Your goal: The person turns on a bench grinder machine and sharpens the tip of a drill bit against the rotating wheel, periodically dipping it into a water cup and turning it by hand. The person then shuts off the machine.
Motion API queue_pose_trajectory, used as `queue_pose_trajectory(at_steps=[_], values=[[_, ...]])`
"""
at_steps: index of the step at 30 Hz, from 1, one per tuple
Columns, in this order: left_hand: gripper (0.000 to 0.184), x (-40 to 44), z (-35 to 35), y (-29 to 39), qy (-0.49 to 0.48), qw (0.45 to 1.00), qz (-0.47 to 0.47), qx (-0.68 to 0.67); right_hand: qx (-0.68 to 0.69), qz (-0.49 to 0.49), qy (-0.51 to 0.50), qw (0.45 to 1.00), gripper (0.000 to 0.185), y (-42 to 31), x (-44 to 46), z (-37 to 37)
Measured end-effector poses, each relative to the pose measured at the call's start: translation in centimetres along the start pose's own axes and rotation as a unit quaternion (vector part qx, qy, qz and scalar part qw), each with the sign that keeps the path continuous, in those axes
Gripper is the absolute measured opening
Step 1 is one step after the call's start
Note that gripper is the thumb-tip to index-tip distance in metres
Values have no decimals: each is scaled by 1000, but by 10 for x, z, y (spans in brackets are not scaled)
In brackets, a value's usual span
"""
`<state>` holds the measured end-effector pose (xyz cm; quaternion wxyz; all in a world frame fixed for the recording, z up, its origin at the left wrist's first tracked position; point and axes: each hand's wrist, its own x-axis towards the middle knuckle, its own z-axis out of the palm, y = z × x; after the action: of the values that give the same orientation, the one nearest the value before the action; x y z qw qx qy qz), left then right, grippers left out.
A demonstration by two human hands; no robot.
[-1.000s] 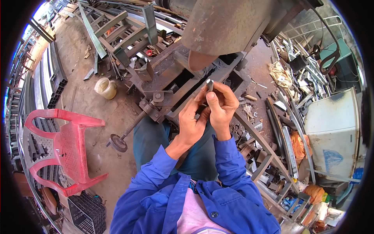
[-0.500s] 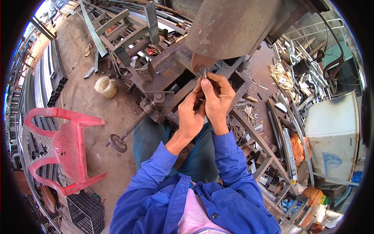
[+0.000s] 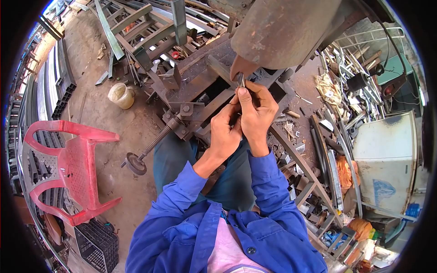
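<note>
A small metal piece points up from between my fingertips, close to the lower edge of a grinding or cutting disc. A large rusty guard covers most of the disc. My right hand pinches the piece, thumb on top. My left hand is closed at the lower end of the piece, its fingers partly hidden behind my right hand. Whether the piece touches the disc, I cannot tell. Below the disc lies the machine's dark steel bed, with a threaded clamp screw and handwheel at its left.
A red plastic chair stands at the left, above a black crate. A bucket sits on the floor. Steel frames lie at the back; metal scraps and a whitish cabinet are at the right.
Both hands have moved forward with the metal piece, from in front of the machine bed up to the disc's lower edge. The view has shifted slightly.
</note>
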<state>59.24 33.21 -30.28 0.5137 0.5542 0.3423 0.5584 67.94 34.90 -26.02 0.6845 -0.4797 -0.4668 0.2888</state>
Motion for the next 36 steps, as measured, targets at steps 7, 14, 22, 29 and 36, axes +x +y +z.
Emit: queue_pose_trajectory(at_steps=[7, 14, 22, 29, 36], values=[[20, -1, 1, -2, -5, 999, 38, 34, -79, -20, 11, 997, 17, -5, 0, 1], [23, -8, -1, -15, -34, 999, 0, -13, -150, -24, 19, 988, 14, -2, 0, -1], [33, -9, 2, -7, -47, 998, -23, -47, -202, -5, 14, 979, 12, -11, 1, 0], [22, -7, 4, -2, -18, 999, -9, -50, -249, -7, 20, 968, 12, -11, 2, 1], [22, -8, 3, -5, -29, 999, -14, -26, -260, -8, 25, 965, 12, -10, 3, 1]])
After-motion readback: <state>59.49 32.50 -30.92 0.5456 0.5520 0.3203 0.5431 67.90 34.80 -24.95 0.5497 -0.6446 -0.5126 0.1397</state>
